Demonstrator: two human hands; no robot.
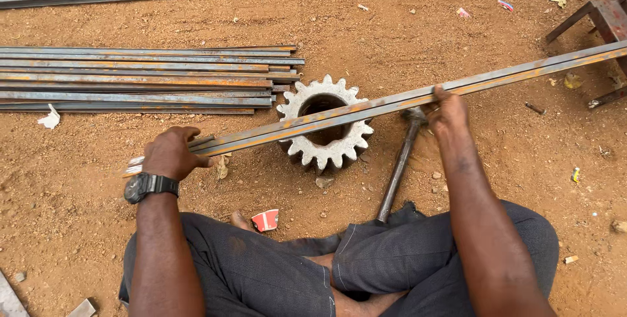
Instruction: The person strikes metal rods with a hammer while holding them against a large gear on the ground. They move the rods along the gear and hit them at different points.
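A seated person's left hand [171,153] grips the near-left end of 2 long rusty steel bars [392,102] lying across a large gear [324,131]. The right hand [447,112] clasps them farther right, apparently steadying them; a hammer [400,160] lies beside.
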